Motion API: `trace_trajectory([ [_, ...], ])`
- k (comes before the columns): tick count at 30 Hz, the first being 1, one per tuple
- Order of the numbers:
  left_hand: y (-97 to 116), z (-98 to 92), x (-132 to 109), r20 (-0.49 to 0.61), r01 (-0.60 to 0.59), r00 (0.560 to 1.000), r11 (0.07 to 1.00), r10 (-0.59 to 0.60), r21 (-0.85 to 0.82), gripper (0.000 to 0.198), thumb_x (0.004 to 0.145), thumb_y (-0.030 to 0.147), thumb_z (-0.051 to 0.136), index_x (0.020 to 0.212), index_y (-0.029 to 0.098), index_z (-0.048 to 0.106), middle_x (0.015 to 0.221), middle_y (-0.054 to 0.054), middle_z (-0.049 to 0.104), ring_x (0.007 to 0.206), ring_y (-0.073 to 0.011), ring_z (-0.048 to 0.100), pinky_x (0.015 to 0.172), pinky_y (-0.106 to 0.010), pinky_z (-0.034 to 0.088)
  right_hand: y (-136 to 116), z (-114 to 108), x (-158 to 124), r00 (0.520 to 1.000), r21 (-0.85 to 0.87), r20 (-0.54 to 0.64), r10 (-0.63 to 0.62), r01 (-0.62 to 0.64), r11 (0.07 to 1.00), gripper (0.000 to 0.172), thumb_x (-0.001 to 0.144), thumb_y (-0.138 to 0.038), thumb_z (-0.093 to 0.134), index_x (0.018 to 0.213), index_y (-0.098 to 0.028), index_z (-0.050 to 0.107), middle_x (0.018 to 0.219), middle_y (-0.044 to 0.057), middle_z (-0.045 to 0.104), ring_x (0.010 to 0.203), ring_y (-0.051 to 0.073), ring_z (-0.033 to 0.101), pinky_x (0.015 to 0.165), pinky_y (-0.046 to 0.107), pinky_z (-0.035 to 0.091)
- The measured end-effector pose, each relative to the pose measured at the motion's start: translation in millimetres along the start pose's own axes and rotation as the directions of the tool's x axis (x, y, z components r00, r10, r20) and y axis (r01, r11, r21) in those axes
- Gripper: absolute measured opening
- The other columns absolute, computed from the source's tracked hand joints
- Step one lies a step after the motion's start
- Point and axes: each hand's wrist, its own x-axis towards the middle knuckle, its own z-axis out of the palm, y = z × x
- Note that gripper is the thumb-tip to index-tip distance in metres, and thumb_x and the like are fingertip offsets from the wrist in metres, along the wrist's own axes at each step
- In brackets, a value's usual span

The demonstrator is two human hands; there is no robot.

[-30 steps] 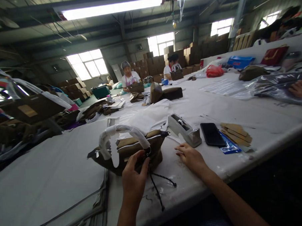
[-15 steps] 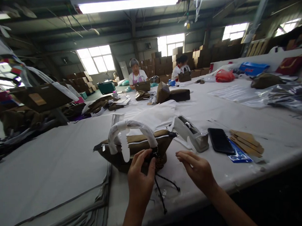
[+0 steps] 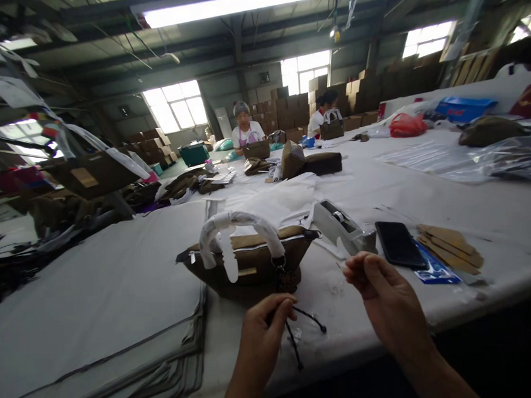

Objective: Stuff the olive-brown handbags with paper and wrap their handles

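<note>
A brown handbag [image 3: 251, 264] stands on the white table [image 3: 120, 287], its handle [image 3: 240, 226] wrapped in white paper. A dark braided cord [image 3: 297, 321] hangs from the bag's handle ring. My left hand [image 3: 265, 340] is closed in a pinch on that cord, just below the bag. My right hand [image 3: 387, 302] is raised beside the bag with thumb and fingers pinched on something I cannot make out, near the grey tape dispenser [image 3: 343, 228].
A black phone [image 3: 397, 244], brown card tags [image 3: 447, 247] and a blue packet [image 3: 436, 271] lie right of the dispenser. Grey sheets [image 3: 136, 369] are stacked at the left front. More bags [image 3: 312, 162], plastic sleeves [image 3: 422, 157] and two seated people [image 3: 245, 132] are farther back.
My left hand slid down from the bag's handle ring along the cord toward me. My right hand lifted off the table and closed into a pinch. The view shifted slightly left.
</note>
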Motion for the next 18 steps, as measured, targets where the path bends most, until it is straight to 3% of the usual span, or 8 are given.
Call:
trace_trajectory([
  [2,-2.4,-4.2,-3.3,-0.018,-0.004,1.0,1.0,0.004,0.028,0.029,0.096,0.041,0.056,0.094,0.019,0.075,0.072,-0.002,0.07,0.075,-0.0175,0.066,0.077,-0.025,0.05,0.8,-4.5,-6.1,0.989,-0.311,-0.002,-0.151,0.143,0.94,0.031,0.092,-0.04,0.066,0.119,-0.025,0.066,0.113,0.009,0.071,0.069,0.013,0.066,0.058,0.022,0.057],
  [4,0.4,-5.4,-5.8,-0.009,-0.054,0.998,0.993,0.056,0.109,0.028,0.097,0.039,0.054,0.094,0.02,0.075,0.072,-0.002,0.071,0.073,-0.0167,0.066,0.074,-0.024,0.049,1.6,-3.1,-15.5,0.92,-0.531,0.151,-0.361,0.384,0.756,0.047,0.091,-0.03,0.067,0.137,-0.029,0.056,0.128,0.012,0.066,0.07,0.014,0.066,0.063,0.026,0.059],
  [6,6.9,-4.5,-6.9,0.031,-0.121,0.993,0.974,0.117,0.193,0.026,0.098,0.035,0.054,0.092,0.02,0.074,0.075,-0.001,0.071,0.073,-0.0155,0.066,0.073,-0.023,0.048,3.9,2.5,-22.8,0.771,-0.506,0.44,-0.461,0.636,0.583,0.048,0.091,-0.019,0.066,0.137,-0.031,0.057,0.124,0.01,0.069,0.079,0.017,0.07,0.075,0.031,0.061],
  [7,10.5,-3.8,-7.0,0.049,-0.145,0.989,0.964,0.138,0.221,0.026,0.098,0.034,0.054,0.089,0.02,0.074,0.076,-0.001,0.072,0.073,-0.0151,0.067,0.073,-0.023,0.047,5.7,5.8,-24.5,0.684,-0.429,0.569,-0.455,0.72,0.545,0.044,0.091,-0.014,0.064,0.132,-0.031,0.062,0.118,0.009,0.072,0.084,0.019,0.071,0.078,0.03,0.061],
  [8,13.8,-3.1,-6.9,0.061,-0.161,0.987,0.958,0.151,0.239,0.025,0.099,0.032,0.054,0.088,0.02,0.073,0.077,-0.001,0.072,0.074,-0.0149,0.067,0.073,-0.023,0.047,7.7,8.9,-24.8,0.621,-0.361,0.659,-0.425,0.757,0.545,0.04,0.091,-0.012,0.063,0.126,-0.031,0.066,0.11,0.007,0.075,0.088,0.019,0.072,0.08,0.029,0.061],
  [9,16.6,-2.6,-6.6,0.067,-0.169,0.985,0.954,0.157,0.249,0.025,0.099,0.032,0.054,0.087,0.02,0.073,0.077,-0.001,0.072,0.074,-0.0148,0.067,0.073,-0.023,0.047,9.7,11.5,-24.0,0.596,-0.323,0.702,-0.39,0.755,0.571,0.035,0.092,-0.011,0.062,0.12,-0.03,0.069,0.103,0.005,0.076,0.089,0.018,0.073,0.08,0.027,0.061],
  [13,20.7,-1.5,-5.1,0.068,-0.151,0.988,0.958,0.138,0.245,0.026,0.099,0.034,0.053,0.086,0.021,0.071,0.077,0.0,0.072,0.07,-0.0143,0.065,0.068,-0.023,0.046,14.6,15.9,-17.6,0.701,-0.365,0.67,-0.247,0.599,0.713,0.013,0.092,-0.019,0.066,0.098,-0.026,0.075,0.09,0.001,0.075,0.081,0.015,0.073,0.075,0.022,0.059],
  [18,17.1,-0.8,-2.4,0.071,-0.138,0.99,0.959,0.124,0.246,0.027,0.1,0.034,0.052,0.087,0.021,0.072,0.076,0.0,0.071,0.067,-0.0143,0.065,0.066,-0.024,0.047,16.1,16.1,-14.9,0.744,-0.437,0.657,-0.125,0.51,0.74,0.008,0.092,-0.025,0.067,0.096,-0.027,0.074,0.088,-0.001,0.074,0.075,0.014,0.07,0.067,0.022,0.056],
])
